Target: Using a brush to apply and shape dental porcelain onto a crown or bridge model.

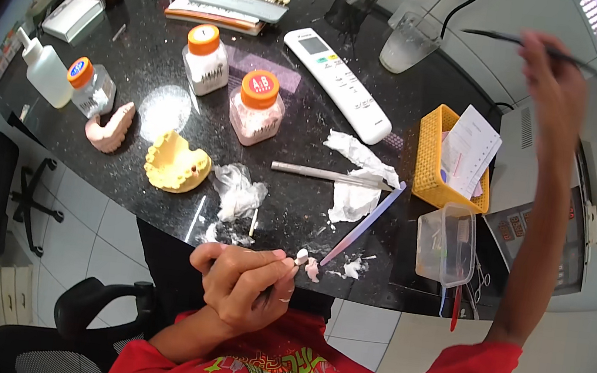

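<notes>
We see left hand (246, 281) at near edge of bench (296, 205), grip pinched on small white piece (302, 255), beside pink lump (312, 270). Right hand (556, 78) raised at upper right, grip closed around slender dark tool (490, 35). We note yellow dental cast (166, 170) on bench, left of crumpled film (238, 192).

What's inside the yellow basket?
A white paper sticks out of the yellow basket. Something blue shows beside it; whatever lies beneath the paper is covered.

Pale flecks dot the black counter (303, 213); I see a yellow cast (177, 164) left, orange jar lids (203, 39) beyond, a yellow basket (430, 147) right, a white piece (302, 256) and pink lump (312, 269) near.
</notes>
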### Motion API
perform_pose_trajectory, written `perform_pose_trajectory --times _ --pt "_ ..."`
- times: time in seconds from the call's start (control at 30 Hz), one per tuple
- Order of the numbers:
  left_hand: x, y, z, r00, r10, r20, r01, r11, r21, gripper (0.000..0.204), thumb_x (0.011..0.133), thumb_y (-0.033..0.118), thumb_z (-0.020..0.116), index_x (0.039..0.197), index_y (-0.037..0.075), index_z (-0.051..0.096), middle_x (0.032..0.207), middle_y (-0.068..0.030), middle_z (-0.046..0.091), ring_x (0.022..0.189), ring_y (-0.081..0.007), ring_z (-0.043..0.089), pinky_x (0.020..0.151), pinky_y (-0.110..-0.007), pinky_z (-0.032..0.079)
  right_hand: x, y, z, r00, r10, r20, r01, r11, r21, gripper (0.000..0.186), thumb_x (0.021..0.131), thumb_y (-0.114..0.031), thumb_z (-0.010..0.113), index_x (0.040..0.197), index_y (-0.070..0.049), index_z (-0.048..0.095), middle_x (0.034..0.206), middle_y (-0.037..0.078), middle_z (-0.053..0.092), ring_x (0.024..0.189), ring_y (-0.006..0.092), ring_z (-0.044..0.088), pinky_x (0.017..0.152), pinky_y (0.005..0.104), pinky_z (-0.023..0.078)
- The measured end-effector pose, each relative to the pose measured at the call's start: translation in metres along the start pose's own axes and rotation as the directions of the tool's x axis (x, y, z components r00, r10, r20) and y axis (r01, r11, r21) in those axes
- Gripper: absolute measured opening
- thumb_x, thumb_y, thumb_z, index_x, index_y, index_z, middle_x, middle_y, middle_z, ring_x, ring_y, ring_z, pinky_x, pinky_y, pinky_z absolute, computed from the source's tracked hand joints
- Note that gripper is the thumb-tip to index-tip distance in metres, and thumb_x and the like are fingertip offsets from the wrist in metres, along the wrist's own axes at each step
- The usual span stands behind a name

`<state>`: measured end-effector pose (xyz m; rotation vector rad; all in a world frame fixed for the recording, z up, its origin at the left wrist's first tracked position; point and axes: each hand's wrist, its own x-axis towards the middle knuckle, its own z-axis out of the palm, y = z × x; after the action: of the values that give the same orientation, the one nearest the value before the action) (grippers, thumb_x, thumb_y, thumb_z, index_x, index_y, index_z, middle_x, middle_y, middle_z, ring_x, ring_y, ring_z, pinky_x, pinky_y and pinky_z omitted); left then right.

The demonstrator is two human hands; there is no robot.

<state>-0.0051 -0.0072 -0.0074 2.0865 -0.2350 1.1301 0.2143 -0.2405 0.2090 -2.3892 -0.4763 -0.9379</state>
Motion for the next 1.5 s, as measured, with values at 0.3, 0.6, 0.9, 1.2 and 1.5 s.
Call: perform_pose_trajectory --times 0.3,0.6,0.9,1.2,1.5 --pt "0.000 -0.003 0.005 1.000 -0.010 -0.006 0.010 0.998 -0.055 0.016 0.072 0.011 0.073 0.087 0.014 0.066 0.086 0.0047 0.068 0.070 -0.0072 0.057 0.082 -0.028 0.030 0.052 0.074 0.100 0.907 -0.141 0.397 0.224 0.960 -0.169 0.039 0.085 -0.043 0.064 0.089 -0.005 0.070 0.065 -0.002 0.059 0.058 0.0111 0.049 0.057 0.0302 0.040" --pt "-0.002 -0.009 0.006 0.996 0.036 -0.078 -0.043 0.995 -0.089 0.020 0.073 0.009 0.074 0.090 0.013 0.065 0.083 0.0025 0.067 0.064 -0.0066 0.058 0.082 -0.028 0.031 -0.094 -0.079 -0.019 0.921 -0.161 0.355 0.101 0.978 0.183 0.018 0.088 -0.014 0.062 0.104 -0.006 0.064 0.086 0.009 0.068 0.076 0.0131 0.063 0.070 0.0268 0.050" --pt "-0.005 -0.009 0.006 0.995 0.023 -0.098 -0.039 0.986 -0.163 0.022 0.072 0.008 0.074 0.092 0.012 0.066 0.086 0.0021 0.067 0.065 -0.0065 0.059 0.079 -0.026 0.032 -0.169 -0.108 0.047 0.847 -0.211 0.489 -0.102 0.836 0.539 0.019 0.073 0.005 0.073 0.089 0.001 0.065 0.078 0.012 0.067 0.068 0.0158 0.064 0.058 0.0234 0.048" --pt "-0.003 -0.008 0.005 0.994 0.044 -0.096 -0.056 0.990 -0.130 0.020 0.072 0.007 0.073 0.090 0.012 0.064 0.085 0.0028 0.068 0.066 -0.0083 0.058 0.078 -0.026 0.034 -0.175 -0.099 0.034 0.857 -0.280 0.433 0.036 0.870 0.492 0.019 0.071 0.006 0.072 0.088 0.001 0.066 0.079 0.012 0.066 0.071 0.0183 0.063 0.063 0.0266 0.050" --pt "0.001 -0.008 0.006 0.995 0.069 -0.074 -0.074 0.995 -0.063 0.015 0.077 0.011 0.073 0.088 0.011 0.063 0.082 0.0009 0.067 0.067 -0.0103 0.057 0.077 -0.028 0.035 -0.233 -0.081 0.010 0.988 -0.089 0.124 -0.008 0.778 0.628 0.029 0.091 -0.028 0.056 0.099 0.000 0.057 0.081 0.012 0.058 0.057 0.0176 0.058 0.051 0.0253 0.047"
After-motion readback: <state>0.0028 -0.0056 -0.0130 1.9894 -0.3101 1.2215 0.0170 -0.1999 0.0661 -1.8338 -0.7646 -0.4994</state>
